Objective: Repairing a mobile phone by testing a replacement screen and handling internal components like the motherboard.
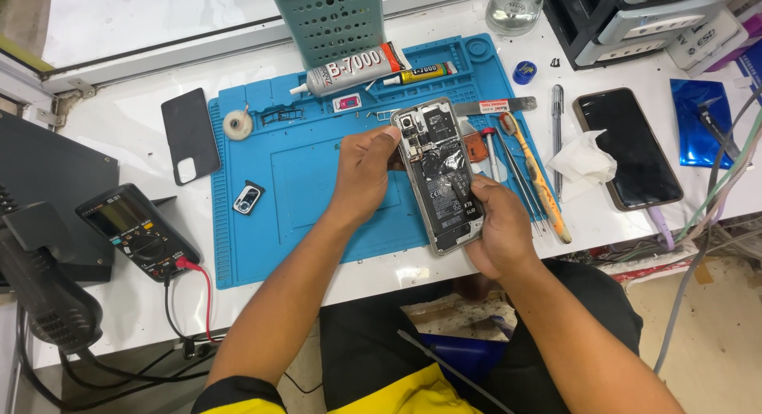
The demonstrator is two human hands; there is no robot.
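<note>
I see my left hand pinching the upper left edge of the opened phone at frame centre, fingers closed on its frame. My right hand cups its lower end, thumb on top. Beneath lies the blue work mat; a multimeter sits lower left, a second phone right.

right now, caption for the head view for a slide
Both hands, left hand and right hand, hold an opened phone over a blue mat.

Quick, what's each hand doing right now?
Left hand: closed on the upper left edge of the opened phone.
Right hand: closed on the same phone's lower right end.
</note>
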